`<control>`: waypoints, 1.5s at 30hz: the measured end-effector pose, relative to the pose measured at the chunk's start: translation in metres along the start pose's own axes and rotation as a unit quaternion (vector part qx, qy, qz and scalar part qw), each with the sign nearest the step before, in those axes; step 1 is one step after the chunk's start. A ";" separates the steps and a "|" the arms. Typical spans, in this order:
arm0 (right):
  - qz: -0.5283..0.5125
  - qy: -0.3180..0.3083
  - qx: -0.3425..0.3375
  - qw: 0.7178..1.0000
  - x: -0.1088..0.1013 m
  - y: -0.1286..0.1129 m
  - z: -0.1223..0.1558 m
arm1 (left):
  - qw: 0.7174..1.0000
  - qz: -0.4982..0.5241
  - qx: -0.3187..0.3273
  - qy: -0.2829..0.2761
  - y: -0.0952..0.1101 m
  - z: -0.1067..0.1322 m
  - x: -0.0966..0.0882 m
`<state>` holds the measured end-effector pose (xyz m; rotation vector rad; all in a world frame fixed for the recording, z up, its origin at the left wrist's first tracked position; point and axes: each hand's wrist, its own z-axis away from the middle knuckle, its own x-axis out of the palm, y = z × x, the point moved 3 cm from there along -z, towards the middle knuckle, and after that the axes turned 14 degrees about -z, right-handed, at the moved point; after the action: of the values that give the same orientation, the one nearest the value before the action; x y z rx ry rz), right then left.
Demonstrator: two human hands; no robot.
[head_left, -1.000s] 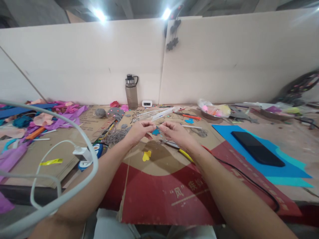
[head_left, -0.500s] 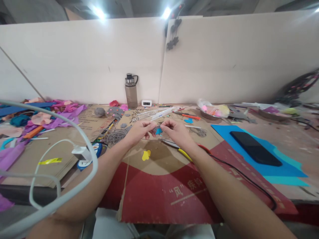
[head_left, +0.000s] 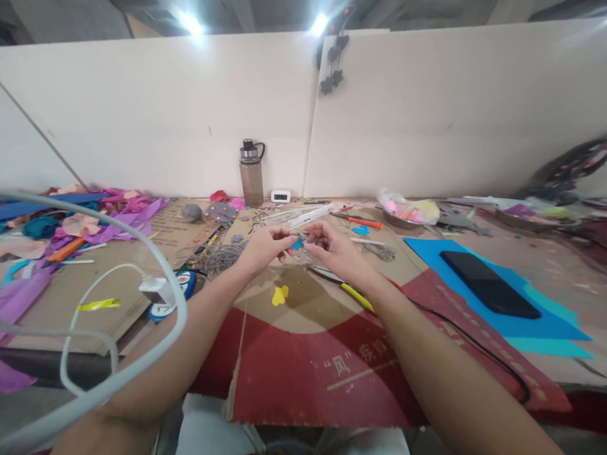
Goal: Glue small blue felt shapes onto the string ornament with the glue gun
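Observation:
Over the cardboard, my left hand (head_left: pixel 271 245) pinches a small blue flower-shaped piece (head_left: pixel 298 242) between thumb and fingertips. Close by on its right is my right hand (head_left: pixel 332 248), fingers curled and thumb towards the blue piece. Whatever lies in the right fingertips is too small to make out. A yellow heart-shaped cutout (head_left: pixel 279 296) rests below the hands. Beneath the right wrist lies a tool with yellow and red handles (head_left: pixel 356 297), partly covered by the forearm. Grey cord (head_left: pixel 222 258) is heaped beside my left hand.
A bottle (head_left: pixel 251 177) and small digital clock (head_left: pixel 281 196) stand by the wall. Blue sheets carry a black phone (head_left: pixel 488 283) at right. A white cable (head_left: pixel 176 297) loops across the left foreground. Coloured scraps (head_left: pixel 85 221) pile up at far left; a bowl (head_left: pixel 405 220) stands behind.
My right fingers have loosened and drawn slightly away from the blue piece, which now shows more fully at my left fingertips. The left hand has barely moved.

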<state>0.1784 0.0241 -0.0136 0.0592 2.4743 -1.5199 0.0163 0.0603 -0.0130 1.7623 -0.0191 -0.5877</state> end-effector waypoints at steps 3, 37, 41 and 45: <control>0.086 0.042 -0.045 0.994 -0.003 -0.005 -0.001 | 1.000 -0.009 0.001 0.014 -0.002 -0.001 -0.001; 0.125 0.022 -0.072 0.989 0.002 -0.017 0.004 | 0.999 -0.037 0.002 0.030 0.007 0.004 0.002; 0.147 0.020 -0.098 0.984 0.000 -0.017 0.002 | 0.999 -0.035 0.002 0.030 0.005 0.003 0.001; 0.173 0.030 -0.137 0.975 -0.003 -0.021 0.002 | 0.999 -0.031 -0.002 0.027 0.003 0.002 0.000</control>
<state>0.1782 0.0130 0.0050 0.4681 2.5281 -1.0420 0.0163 0.0577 -0.0109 1.7802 0.0742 -0.5843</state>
